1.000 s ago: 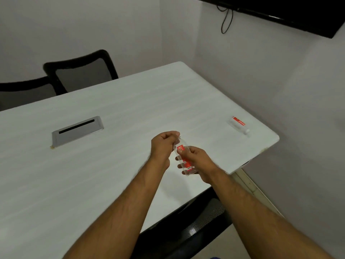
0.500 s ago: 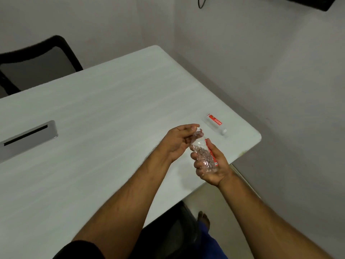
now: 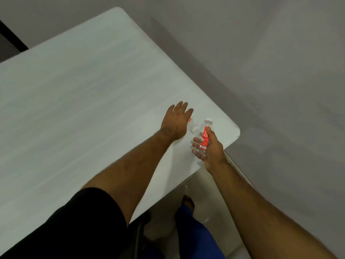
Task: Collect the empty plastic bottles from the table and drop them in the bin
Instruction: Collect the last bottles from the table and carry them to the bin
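A clear plastic bottle (image 3: pixel 202 142) with a red label and a white cap is gripped in my right hand (image 3: pixel 213 149), just above the white table's (image 3: pixel 93 90) near right corner. A second bottle (image 3: pixel 193 129) lies on the table beside it. Only its white cap end and a sliver of red label show. My left hand (image 3: pixel 176 121) is stretched palm down over that second bottle, fingers extended, and hides most of it. I cannot tell whether it touches the bottle. No bin is in view.
A grey wall runs close along the table's right side. A black chair (image 3: pixel 7 43) stands at the far left. Below the table edge are my foot (image 3: pixel 188 202), a blue trouser leg and a dark chair (image 3: pixel 140 230).
My left hand has let go of the held bottle's top and reached forward over the second bottle. The right hand keeps its bottle. The view has shifted towards the table corner.
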A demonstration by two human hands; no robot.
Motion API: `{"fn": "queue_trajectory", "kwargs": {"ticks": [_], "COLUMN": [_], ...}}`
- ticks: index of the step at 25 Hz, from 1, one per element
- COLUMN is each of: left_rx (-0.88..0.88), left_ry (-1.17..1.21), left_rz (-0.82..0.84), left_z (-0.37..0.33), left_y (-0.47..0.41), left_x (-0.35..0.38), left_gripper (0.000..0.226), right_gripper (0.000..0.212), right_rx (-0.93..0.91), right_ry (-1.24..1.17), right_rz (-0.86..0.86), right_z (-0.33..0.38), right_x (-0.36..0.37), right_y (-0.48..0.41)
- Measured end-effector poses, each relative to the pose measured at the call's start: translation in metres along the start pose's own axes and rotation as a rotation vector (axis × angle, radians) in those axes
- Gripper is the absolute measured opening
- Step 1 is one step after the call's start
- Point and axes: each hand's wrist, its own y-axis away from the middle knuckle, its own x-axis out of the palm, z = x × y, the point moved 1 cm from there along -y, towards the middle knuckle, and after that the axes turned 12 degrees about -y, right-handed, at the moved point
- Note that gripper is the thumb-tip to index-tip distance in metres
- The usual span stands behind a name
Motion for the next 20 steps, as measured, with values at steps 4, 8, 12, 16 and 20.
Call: {"fn": "queue_trajectory", "kwargs": {"ticks": [4,8,12,16,20], "left_rx": [-0.120,-0.626,-0.940,-1.010,-1.164], "left_ry": [-0.046,0.697,1.259,1.350,1.336], "left_rz": [0.060,0.126,0.158,-0.001,-0.243], "left_z": [-0.001,0.019,0.064,0.112,0.161], "left_y": [-0.007,0.045,0.137,0.261,0.415], "left_x": [0.010,0.010,-0.003,-0.025,-0.047], "left_gripper": [0.045,0.055,0.054,0.053,0.047], "right_gripper": [0.033,0.024,0.035,0.031,0.033], "right_rx": [-0.075,-0.128,-0.127,-0.087,-0.051], "right_ry": [0.160,0.284,0.343,0.449,0.602], "right_rz": [-0.062,-0.011,0.105,0.322,0.578], "right_z": [0.000,-0.017,-0.060,-0.126,-0.211], "right_x": [-0.009,0.013,0.064,0.128,0.195], "right_y": [-0.013,0.005,0.044,0.117,0.223]}}
